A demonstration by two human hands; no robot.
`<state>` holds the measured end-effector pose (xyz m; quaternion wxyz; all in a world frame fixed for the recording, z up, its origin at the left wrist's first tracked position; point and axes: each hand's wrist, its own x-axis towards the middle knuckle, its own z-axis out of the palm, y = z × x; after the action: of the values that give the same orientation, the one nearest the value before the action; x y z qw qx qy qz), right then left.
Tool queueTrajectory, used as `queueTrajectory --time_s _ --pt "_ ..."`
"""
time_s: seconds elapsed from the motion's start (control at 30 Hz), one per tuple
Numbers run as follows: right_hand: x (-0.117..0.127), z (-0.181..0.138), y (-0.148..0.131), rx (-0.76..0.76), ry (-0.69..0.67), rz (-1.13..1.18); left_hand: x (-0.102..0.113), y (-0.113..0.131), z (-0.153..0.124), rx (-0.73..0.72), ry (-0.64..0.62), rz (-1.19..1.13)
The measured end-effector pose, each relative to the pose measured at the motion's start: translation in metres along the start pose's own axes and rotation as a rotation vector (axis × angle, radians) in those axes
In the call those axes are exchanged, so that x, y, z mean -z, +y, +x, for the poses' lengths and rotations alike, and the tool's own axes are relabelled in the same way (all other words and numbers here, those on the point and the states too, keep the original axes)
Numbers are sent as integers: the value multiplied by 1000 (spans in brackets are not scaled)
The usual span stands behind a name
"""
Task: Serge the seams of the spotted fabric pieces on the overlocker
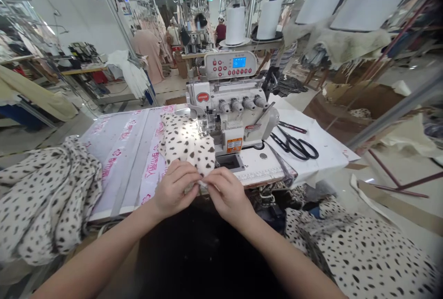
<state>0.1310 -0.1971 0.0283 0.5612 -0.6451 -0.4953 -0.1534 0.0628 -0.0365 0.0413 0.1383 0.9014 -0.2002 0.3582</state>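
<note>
A piece of cream fabric with dark spots lies on the bed of a white overlock sewing machine, under the lit needle area. Its near edge hangs toward me. My left hand pinches that edge from the left, fingers curled. My right hand pinches the same edge from the right. The fingertips of both hands nearly meet at the front corner of the cloth. Most of what sits between the fingertips is hidden.
Black scissors and a slim dark tool lie right of the machine. Piles of spotted fabric are at the left and lower right. White thread cones stand behind. A cardboard box is at the right. People sit farther back.
</note>
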Motion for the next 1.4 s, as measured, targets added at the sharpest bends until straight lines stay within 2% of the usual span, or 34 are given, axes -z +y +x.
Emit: queueTrajectory --time_s 0.17,0.27,0.37,0.47,0.67,0.8,0.97,1.17,1.3,1.4 --pt "2 8 -8 105 -54 -54 -3 -24 19 -61 -65 227" --pt "-4 9 -4 188 -71 -48 9 -39 27 -97 -164 345" --pt "-10 7 2 201 -116 -57 22 -48 27 -116 -255 378" --pt "-8 6 4 163 -162 -12 26 -47 23 -107 -284 397" --pt "8 6 5 -18 -211 140 19 -37 19 -71 -289 470" --pt "5 6 20 -66 -169 204 17 -37 21 -57 -359 553" --pt "-2 14 39 -99 -142 203 18 -43 27 32 -460 609" --pt "-1 31 57 -97 -150 186 19 -46 49 228 -612 553" --pt "1 45 67 -14 -173 87 20 -52 62 289 -611 503" --pt "3 58 69 57 -233 -119 20 -57 70 281 -579 470"
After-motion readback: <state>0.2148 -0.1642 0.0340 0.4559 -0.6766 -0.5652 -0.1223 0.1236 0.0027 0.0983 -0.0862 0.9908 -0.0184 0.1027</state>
